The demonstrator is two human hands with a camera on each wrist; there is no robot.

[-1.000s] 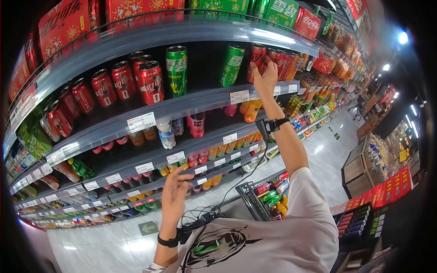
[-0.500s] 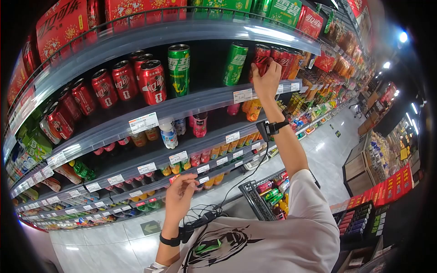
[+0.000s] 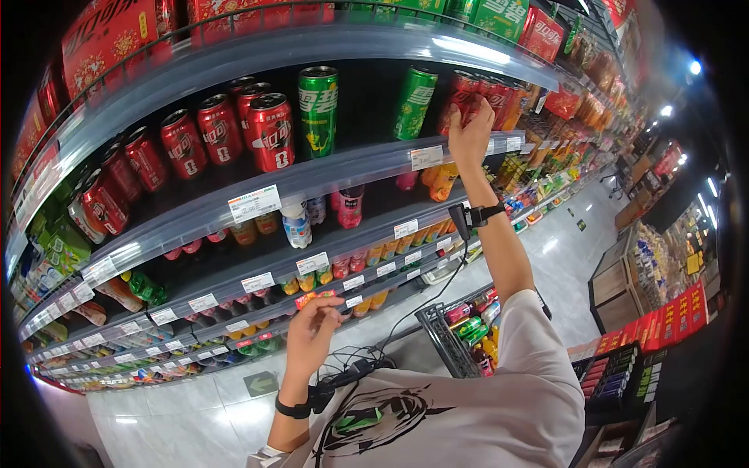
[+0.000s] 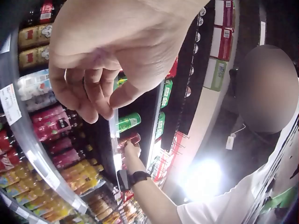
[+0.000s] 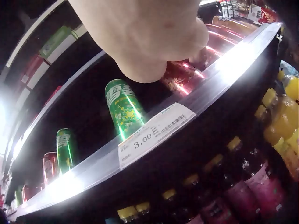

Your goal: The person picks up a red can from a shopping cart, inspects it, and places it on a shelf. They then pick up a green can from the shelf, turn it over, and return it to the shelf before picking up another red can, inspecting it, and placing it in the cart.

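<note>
My right hand [image 3: 472, 139] reaches to the upper shelf and grips a red can [image 3: 461, 87], thumb on its left side and fingers on its right. In the right wrist view, the hand hides the top of this can [image 5: 182, 80]. A tall green can [image 3: 416, 103] stands just left of it, and more red cans [image 3: 499, 100] stand close on its right. My left hand [image 3: 310, 334] hangs low before the lower shelves, fingers loosely bent and holding nothing. Its thumb and fingertips come close together in the left wrist view.
Another green can [image 3: 318, 113] and several red cola cans [image 3: 270, 132] stand further left. A clear shelf lip with a price tag [image 5: 156, 133] runs in front. Bottles fill the lower shelves. A black basket [image 3: 437, 327] of drinks sits below my right arm, and a cable hangs from that wrist.
My right hand stays at the red can, its fingers closing further around it. My left hand's fingers have curled in a little more. The head view has shifted slightly.
</note>
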